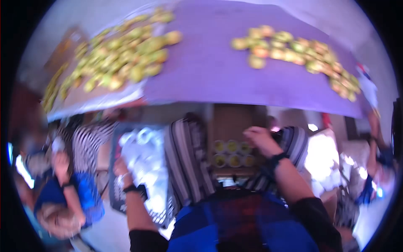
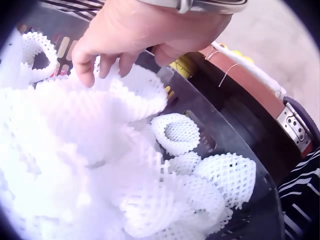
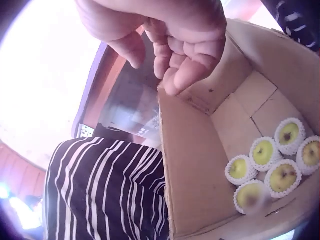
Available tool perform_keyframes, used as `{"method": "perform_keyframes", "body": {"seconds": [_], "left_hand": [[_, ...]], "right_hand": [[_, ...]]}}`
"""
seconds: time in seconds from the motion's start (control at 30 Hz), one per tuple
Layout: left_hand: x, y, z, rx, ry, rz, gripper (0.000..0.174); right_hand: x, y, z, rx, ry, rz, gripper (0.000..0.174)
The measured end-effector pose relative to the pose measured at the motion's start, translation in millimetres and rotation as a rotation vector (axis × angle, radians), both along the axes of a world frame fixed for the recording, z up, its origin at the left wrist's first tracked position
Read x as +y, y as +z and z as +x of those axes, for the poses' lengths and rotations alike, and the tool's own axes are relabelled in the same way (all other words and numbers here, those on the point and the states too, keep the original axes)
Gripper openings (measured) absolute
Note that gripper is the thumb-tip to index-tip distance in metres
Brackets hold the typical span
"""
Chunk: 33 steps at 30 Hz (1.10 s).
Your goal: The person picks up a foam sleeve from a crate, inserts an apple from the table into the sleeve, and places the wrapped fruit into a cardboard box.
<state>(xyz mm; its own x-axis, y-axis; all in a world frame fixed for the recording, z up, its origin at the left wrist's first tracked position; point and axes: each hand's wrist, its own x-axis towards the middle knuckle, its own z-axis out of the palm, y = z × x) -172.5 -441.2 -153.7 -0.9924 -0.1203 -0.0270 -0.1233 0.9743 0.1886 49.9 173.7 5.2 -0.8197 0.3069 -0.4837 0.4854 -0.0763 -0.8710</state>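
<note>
Right hand (image 1: 263, 140), boxed fruit (image 1: 232, 146) nearby, perhaps apples

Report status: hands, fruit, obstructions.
Left hand at foam net sleeves, grip unclear. Right hand empty, near cardboard box's rim. Six sleeved apples inside. Nothing seen blocking the open top.

foam nets (image 2: 142, 200): white, open-mesh sleeves, loose heap, several with round mouths open, some on their sides; directly under left hand (image 2: 150, 30), top ones at its fingertips, contact unclear
single net (image 2: 175, 134): rim rolled, mouth up, at heap edge, below left hand
box (image 3: 190, 165): brown cardboard, open top, upright; between the two hands, one wall edge just under right hand (image 3: 187, 25)
netted fruit (image 3: 289, 135): six, yellow-green, each in white mesh, dark pits up on most; two rows of three on box floor, below right hand, nearer body
</note>
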Motion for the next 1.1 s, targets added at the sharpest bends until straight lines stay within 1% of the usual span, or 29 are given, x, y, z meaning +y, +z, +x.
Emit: {"method": "perform_keyframes", "body": {"seconds": [0.03,0.07,0.1,0.13,0.17,0.23,0.27,0.33,0.4,0.43,0.47,0.5,0.53,0.57,0.6,0.63,0.67,0.7,0.73,0.8,0.83,0.9,0.93,1.03,1.1], "left_hand": [[-31,-3,-20,-0.166,0.327,0.794,0.028],[69,99,26,-0.088,0.305,1.083,0.035],[49,87,11,-0.222,0.221,1.391,0.038],[75,116,15,-0.302,0.118,1.566,0.033],[99,146,21,-0.313,0.009,1.63,0.031],[180,237,48,-0.349,-0.211,1.764,0.025],[209,264,55,-0.414,-0.409,1.812,0.03],[282,291,81,-0.287,-0.472,1.891,0.039],[341,306,105,-0.392,-0.568,1.834,0.045],[368,301,113,-0.394,-0.56,1.806,0.045],[390,286,118,-0.379,-0.543,1.773,0.045],[405,260,117,-0.32,-0.64,1.736,0.041],[420,237,120,-0.194,-0.602,1.634,0.038],[432,224,122,-0.341,-0.484,1.711,0.03],[436,191,116,-0.394,-0.383,1.727,0.026],[444,175,121,-0.354,-0.245,1.701,0.025],[448,162,125,-0.377,-0.159,1.668,0.028],[450,155,128,-0.484,-0.097,1.707,0.026],[451,145,131,-0.53,-0.091,1.724,0.024],[451,135,133,-0.531,-0.14,1.611,0.019],[453,136,135,-0.492,-0.178,1.558,0.019],[458,142,138,-0.415,-0.257,1.454,0.018],[460,140,139,-0.426,-0.275,1.483,0.018],[463,139,142,-0.476,-0.322,1.57,0.017],[463,145,145,-0.537,-0.34,1.627,0.016]], "right_hand": [[2,-2,3,-0.018,0.004,0.022,0.019],[4,-17,6,0.005,-0.02,-0.081,0.019],[2,-2,5,-0.014,-0.024,-0.02,0.019],[1,3,5,-0.045,-0.028,-0.017,0.019],[1,-3,4,-0.061,-0.063,-0.006,0.019],[3,-8,0,-0.03,-0.093,-0.052,0.018],[1,-9,-3,-0.015,-0.094,-0.077,0.018],[5,-4,-3,0.009,-0.083,-0.103,0.017],[8,3,2,0.042,-0.09,-0.153,0.018],[10,8,6,0.067,-0.101,-0.186,0.019],[10,11,8,0.093,-0.095,-0.226,0.021],[11,12,11,0.122,-0.127,-0.231,0.021],[13,12,14,0.152,-0.146,-0.247,0.021],[14,16,16,0.169,-0.184,-0.258,0.02],[16,15,17,0.188,-0.196,-0.254,0.02],[18,14,18,0.176,-0.211,-0.265,0.019],[21,9,18,0.202,-0.193,-0.278,0.02],[23,7,18,0.205,-0.157,-0.269,0.02],[22,8,15,0.213,-0.137,-0.281,0.021],[19,11,16,0.219,-0.117,-0.288,0.022],[18,13,15,0.226,-0.089,-0.268,0.027],[14,16,11,0.186,-0.028,-0.181,0.031],[12,17,9,0.167,0.003,-0.137,0.033],[3,10,3,0.085,-0.025,-0.108,0.034],[0,9,1,0.121,-0.078,-0.289,0.031]]}}
